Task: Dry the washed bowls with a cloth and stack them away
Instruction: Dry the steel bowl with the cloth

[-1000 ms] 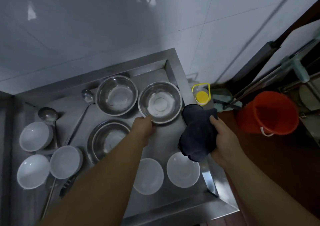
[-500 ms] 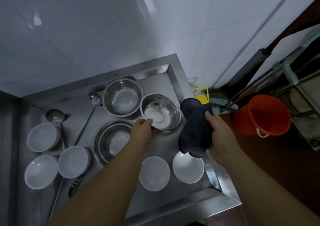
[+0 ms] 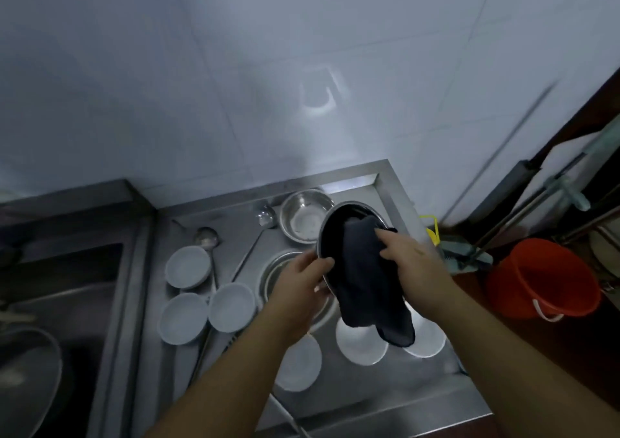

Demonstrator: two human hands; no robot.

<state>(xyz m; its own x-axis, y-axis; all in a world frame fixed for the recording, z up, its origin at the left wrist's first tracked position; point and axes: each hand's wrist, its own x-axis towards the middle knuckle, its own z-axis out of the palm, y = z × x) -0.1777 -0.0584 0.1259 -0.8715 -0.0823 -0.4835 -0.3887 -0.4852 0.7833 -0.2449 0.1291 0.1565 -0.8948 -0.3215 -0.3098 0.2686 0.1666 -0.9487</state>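
Note:
My left hand (image 3: 303, 278) grips the near rim of a steel bowl (image 3: 332, 222), lifted off the counter and tilted toward me. My right hand (image 3: 411, 263) presses a dark cloth (image 3: 364, 280) into that bowl; the cloth's lower end hangs down over the rim. A second steel bowl (image 3: 303, 214) rests at the back of the steel counter (image 3: 385, 394), and a third (image 3: 275, 269) lies partly hidden under my left hand. Several white bowls lie on the counter, one group to the left (image 3: 188, 266) and others below the cloth (image 3: 360, 342).
Two ladles (image 3: 208, 238) lie on the counter between the bowls. A sink (image 3: 67, 286) with a lid in it lies to the left. An orange bucket (image 3: 540, 278) stands on the floor at right, beside a yellow-capped container (image 3: 431, 229) and leaning poles.
My left hand has lifted the steel bowl off the counter and tilted it up. My right hand has brought the cloth into the bowl. The camera has tilted up toward the wall.

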